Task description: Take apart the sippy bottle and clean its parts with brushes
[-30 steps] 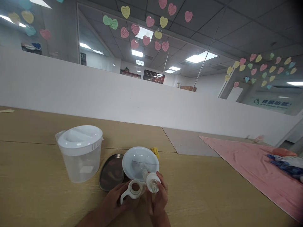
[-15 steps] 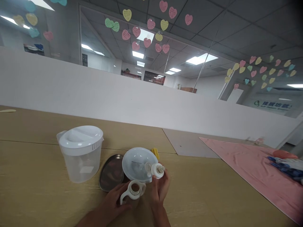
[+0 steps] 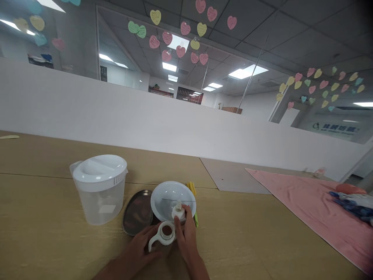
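My left hand (image 3: 142, 245) is closed around a baby bottle (image 3: 166, 233) with a white handled collar and an open mouth that faces up. Between the fingers of my right hand (image 3: 186, 233) is a bottle nipple cap (image 3: 178, 212), white at its ring with a clear teat pointing up. It hangs over the near side of a white bowl (image 3: 159, 194), just above and right of the bottle's mouth. A dark metal tray (image 3: 136, 214) lies left of the bowl, close to my left hand. The lower body of the bottle is mostly hidden.
A clear plastic pitcher (image 3: 100, 202) with a white lid stands at the left. Behind the bowl's right side lies a yellow and green object (image 3: 192, 188), partly hidden. A pink cloth (image 3: 309, 206) covers the table's right side. A white partition (image 3: 175, 128) runs along the back.
My right hand has moved left with the nipple cap, closer to the bottle, and the teat now points up. The green end beside the bowl has come into view. My left hand stays put.
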Demonstrator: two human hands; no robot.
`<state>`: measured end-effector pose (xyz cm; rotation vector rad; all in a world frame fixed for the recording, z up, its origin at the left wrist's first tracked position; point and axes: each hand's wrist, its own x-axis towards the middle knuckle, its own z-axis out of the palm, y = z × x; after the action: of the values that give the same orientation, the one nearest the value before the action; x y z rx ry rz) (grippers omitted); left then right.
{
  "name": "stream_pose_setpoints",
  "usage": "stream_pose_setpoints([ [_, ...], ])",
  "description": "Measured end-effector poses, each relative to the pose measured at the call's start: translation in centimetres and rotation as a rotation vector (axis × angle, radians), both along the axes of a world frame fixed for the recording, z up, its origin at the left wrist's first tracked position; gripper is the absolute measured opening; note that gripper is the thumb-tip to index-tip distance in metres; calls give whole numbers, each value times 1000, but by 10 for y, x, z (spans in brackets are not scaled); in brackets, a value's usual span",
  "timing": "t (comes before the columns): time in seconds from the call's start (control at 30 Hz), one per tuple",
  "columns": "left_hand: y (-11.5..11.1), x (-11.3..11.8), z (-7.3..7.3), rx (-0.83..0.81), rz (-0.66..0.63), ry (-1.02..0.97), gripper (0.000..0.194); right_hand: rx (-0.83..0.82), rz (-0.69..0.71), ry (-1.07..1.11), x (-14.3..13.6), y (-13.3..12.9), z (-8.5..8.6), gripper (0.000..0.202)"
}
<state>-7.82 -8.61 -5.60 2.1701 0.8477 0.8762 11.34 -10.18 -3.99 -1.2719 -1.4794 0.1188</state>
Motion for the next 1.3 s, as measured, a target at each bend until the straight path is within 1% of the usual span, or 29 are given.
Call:
stream_pose_setpoints([
  [0.13, 1, 0, 0, 20, -39, 7, 57, 81, -42, 14, 0, -1, 4, 36],
  [0.27, 2, 0, -2, 30, -42, 1, 59, 165, -97, -48, 0, -4, 11, 44],
  [0.33, 2, 0, -4, 29, -35, -2, 59, 172, -114, -77, 0, -4, 12, 41],
  [0.43, 2, 0, -6, 23, -20, -9, 60, 176, -150, -47, -2, -3, 11, 29],
  [0.57, 4, 1, -8, 31, -41, -5, 60, 140, -168, 49, -1, 1, 5, 29],
  [0.67, 4, 1, -8, 22, -38, -4, 62, 171, -170, 20, 1, 2, 3, 25],
  [0.87, 1, 0, -3, 10, -38, -1, 61, 227, -226, -24, -1, -2, 10, 17],
  [1.03, 1, 0, -3, -12, -28, 10, 62, 278, -283, 5, -5, -5, 17, 17],
  [1.17, 2, 0, -5, -14, -21, 9, 62, 290, -287, -28, -4, -6, 17, 16],
  [1.3, 2, 0, -4, -17, -25, -11, 61, 301, -281, -44, -4, -6, 17, 18],
])
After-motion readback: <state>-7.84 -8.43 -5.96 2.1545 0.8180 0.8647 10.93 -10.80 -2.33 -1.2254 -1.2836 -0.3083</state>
